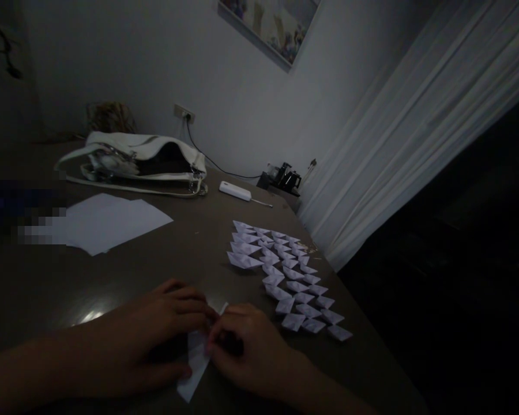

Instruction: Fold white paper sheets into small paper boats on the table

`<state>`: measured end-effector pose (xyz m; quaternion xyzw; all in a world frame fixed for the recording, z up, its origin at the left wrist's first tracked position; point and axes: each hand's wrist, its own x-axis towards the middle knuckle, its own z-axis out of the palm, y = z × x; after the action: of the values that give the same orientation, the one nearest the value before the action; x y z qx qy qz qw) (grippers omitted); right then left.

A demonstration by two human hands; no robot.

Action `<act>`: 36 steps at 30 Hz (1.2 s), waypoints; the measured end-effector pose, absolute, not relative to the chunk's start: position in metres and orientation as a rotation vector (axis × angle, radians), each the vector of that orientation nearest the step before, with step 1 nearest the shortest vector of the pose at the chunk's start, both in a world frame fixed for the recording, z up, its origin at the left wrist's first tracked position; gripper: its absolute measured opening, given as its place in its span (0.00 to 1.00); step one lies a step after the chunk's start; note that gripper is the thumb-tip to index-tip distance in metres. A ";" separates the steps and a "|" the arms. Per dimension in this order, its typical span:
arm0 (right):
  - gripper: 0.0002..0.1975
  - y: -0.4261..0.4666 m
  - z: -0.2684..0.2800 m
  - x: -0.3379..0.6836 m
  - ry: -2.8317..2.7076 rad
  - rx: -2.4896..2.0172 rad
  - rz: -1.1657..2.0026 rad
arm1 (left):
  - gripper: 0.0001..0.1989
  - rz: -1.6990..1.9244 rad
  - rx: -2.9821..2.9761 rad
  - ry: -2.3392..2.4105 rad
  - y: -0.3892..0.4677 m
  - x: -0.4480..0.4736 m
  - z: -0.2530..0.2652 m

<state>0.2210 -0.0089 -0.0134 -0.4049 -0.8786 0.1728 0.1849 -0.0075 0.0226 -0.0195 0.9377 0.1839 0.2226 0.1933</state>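
Note:
A narrow strip of folded white paper (196,360) lies slanted on the table under both hands. My left hand (155,323) rests over its left side, thumb and fingers spread apart, with the thumb tip pressing near the lower end. At the right edge, my right hand (255,349) pinches the paper between thumb and index finger. Its upper end shows only partly between the fingers. To the right stand several small folded paper boats (294,276), set in slanting rows.
Loose white sheets (112,222) lie at the left. Behind them sits a white handbag (147,150) with its strap on the table. A white device (234,191) with a short cable lies farther back. The table's right edge runs beside the boats, near a white curtain (398,121).

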 end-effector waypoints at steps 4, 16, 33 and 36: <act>0.02 0.005 -0.015 0.228 -2.346 -1.373 0.369 | 0.23 0.538 2.648 0.574 0.023 -0.007 -0.018; 0.05 0.004 -0.013 0.232 -2.260 -1.485 0.076 | 0.19 0.506 2.645 0.560 0.019 -0.005 -0.008; 0.03 -0.011 -0.010 0.223 -2.494 -1.348 0.275 | 0.23 0.566 2.647 0.562 0.020 -0.005 -0.014; 0.03 -0.003 -0.010 0.228 -2.413 -1.506 0.172 | 0.22 0.585 2.629 0.565 0.021 -0.005 -0.016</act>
<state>0.2281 -0.0034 -0.0098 -0.5229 -0.8378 0.0598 0.1452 -0.0053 0.0209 -0.0161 0.9373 0.2015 0.2084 0.1934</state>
